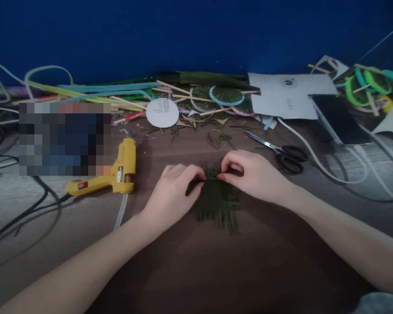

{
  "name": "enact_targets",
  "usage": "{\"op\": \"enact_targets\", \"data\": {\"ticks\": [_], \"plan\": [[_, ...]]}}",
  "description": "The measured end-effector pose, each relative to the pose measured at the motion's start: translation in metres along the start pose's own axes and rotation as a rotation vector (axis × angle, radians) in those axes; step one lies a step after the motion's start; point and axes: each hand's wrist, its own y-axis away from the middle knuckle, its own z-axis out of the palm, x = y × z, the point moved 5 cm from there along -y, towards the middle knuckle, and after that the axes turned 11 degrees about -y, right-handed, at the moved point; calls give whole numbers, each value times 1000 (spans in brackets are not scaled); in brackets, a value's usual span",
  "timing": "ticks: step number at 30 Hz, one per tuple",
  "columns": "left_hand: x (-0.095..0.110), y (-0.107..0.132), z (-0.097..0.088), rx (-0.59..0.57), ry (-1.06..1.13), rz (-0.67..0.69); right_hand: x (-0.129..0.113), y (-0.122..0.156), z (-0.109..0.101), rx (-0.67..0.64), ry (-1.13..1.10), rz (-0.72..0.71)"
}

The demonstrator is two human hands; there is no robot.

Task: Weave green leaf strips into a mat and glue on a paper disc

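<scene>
A small mat of woven dark green leaf strips (218,203) lies on the brown table (196,270), its loose ends fraying toward me. My left hand (175,192) rests on the mat's left side, fingers curled and pinching a strip at its top edge. My right hand (253,174) comes in from the right and pinches the same top edge, thumb and forefinger pressed together on a strip. The two hands nearly meet above the mat.
A yellow glue gun (116,172) with its cable lies to the left. Black-handled scissors (280,152) lie to the right. Behind are a white round disc (162,112), coloured strips and sticks (94,91), green hoops (222,96), white card (288,93), a phone (339,117), cables and leaf scraps.
</scene>
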Motion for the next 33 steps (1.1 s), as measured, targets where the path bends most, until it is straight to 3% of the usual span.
{"op": "enact_targets", "data": {"ticks": [5,12,19,26,30,33], "plan": [[-1,0,1,17,-8,14,8,-2,-9,-183,47,148],[-1,0,0,41,-35,41,9,-2,-12,-295,13,161],[1,0,0,47,-35,83,-3,-5,-19,-235,-149,175],[5,1,0,52,-99,137,-34,1,-1,-110,-398,70],[6,1,0,64,-112,152,-40,1,7,-87,-410,-56],[5,0,0,67,-97,118,-29,-3,5,42,-314,-91]]}}
